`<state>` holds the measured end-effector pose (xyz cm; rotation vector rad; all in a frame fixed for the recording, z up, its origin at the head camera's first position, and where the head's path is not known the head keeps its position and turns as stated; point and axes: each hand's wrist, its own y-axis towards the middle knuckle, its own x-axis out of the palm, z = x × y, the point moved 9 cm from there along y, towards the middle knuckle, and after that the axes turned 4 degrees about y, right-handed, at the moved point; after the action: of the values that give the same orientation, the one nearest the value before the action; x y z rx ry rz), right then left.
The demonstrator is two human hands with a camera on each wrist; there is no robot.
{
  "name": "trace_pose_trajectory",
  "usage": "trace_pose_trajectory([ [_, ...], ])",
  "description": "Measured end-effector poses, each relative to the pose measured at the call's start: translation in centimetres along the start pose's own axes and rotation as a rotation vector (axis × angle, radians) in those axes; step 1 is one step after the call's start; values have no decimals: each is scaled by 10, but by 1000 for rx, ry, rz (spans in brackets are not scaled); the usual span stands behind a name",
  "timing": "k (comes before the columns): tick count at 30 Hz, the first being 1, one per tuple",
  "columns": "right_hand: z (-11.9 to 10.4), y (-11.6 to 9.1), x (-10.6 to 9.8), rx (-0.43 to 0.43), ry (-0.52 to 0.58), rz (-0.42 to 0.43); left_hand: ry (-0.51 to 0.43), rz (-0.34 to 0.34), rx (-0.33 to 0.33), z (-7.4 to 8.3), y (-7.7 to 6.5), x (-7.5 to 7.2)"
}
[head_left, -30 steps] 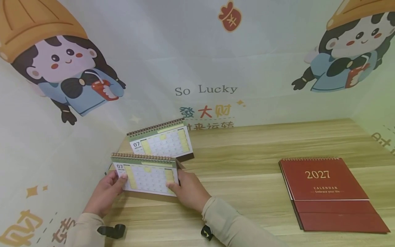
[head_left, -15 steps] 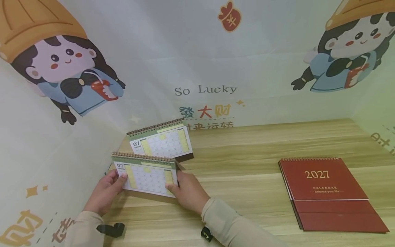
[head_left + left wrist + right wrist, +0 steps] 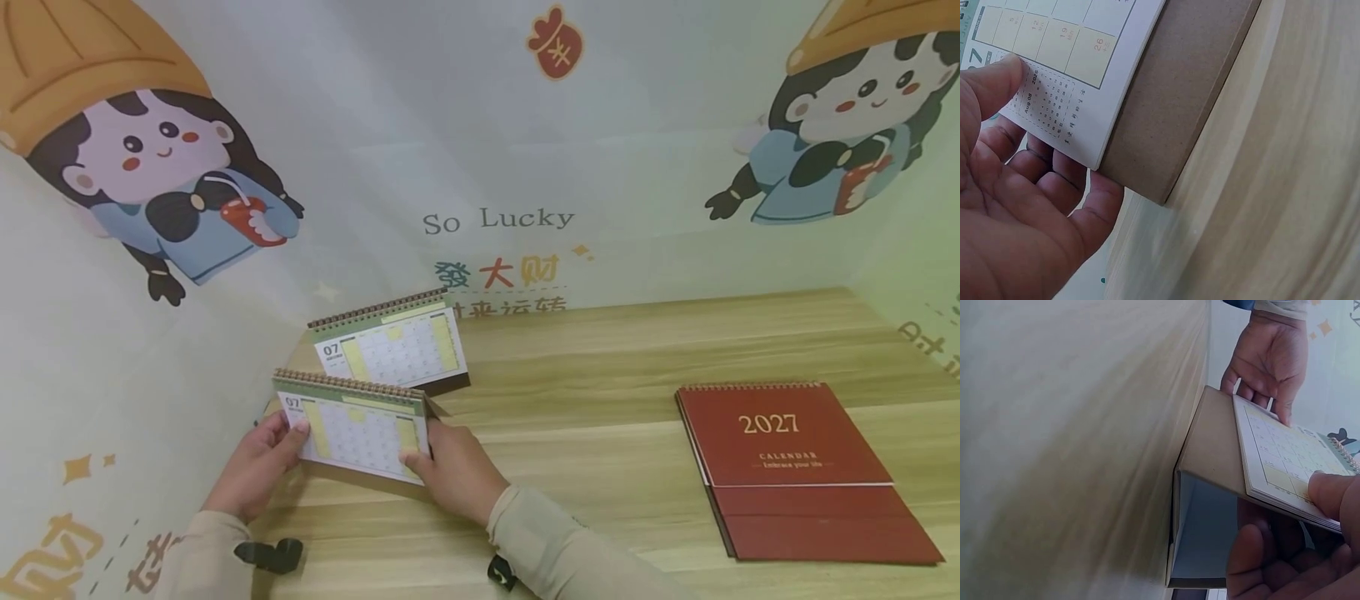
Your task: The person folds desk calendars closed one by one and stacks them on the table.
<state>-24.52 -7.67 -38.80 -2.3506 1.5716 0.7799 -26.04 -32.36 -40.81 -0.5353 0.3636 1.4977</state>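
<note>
A spiral-bound desk calendar (image 3: 352,437), open at month 07 with a green header, stands like a tent at the table's left. My left hand (image 3: 251,467) holds its left end, thumb on the page and fingers behind. At the other end my right hand (image 3: 461,471) grips the edge, its thumb (image 3: 1329,490) on the page and its fingers curled under the stand. The brown card base (image 3: 1160,100) shows below the pages in the left wrist view. Right behind stands a matching desk calendar (image 3: 401,342), partly covered by the front one.
A red 2027 desk calendar (image 3: 795,467) stands at the right of the wooden table (image 3: 570,450). Printed cloth walls (image 3: 360,125) enclose the table at the back and both sides. Black straps (image 3: 270,556) show by the wrists.
The front desk calendar has turned very slightly, its right end coming a little nearer to me with my right hand. Both hands keep their hold. The other calendars stay in place.
</note>
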Motion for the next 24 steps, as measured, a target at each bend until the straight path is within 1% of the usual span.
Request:
trace_pose_trajectory([
  [9, -4, -2, 0, -15, 1, 0, 11, -10, -8, -1, 2, 0],
  [20, -5, -1, 0, -20, -7, 1, -10, -42, 31, 4, 6, -1],
  [24, -5, -2, 1, -25, 0, -9, -19, -39, 28, 3, 6, 0],
])
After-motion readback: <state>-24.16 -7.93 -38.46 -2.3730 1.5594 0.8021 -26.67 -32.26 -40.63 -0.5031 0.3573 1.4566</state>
